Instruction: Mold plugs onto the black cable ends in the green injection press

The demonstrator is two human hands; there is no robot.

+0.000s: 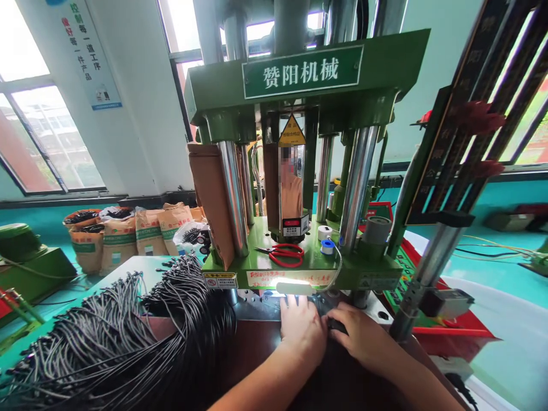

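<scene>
Both my hands rest at the foot of a green press machine (299, 103), just under its lit slot. My left hand (299, 325) lies flat with fingers reaching toward the metal mould plate (257, 299). My right hand (359, 334) is curled around a small black piece (336, 325), which the fingers partly hide. A big bundle of black cables (128, 337) lies to the left of my left arm on the table.
Red-handled scissors (285, 254) and two tape rolls (326, 240) lie on the green machine base. Brown paper sacks (128, 234) stand on the floor at the back left. A dark rack with a steel post (432, 257) rises at the right. Another person (291, 188) stands behind the machine.
</scene>
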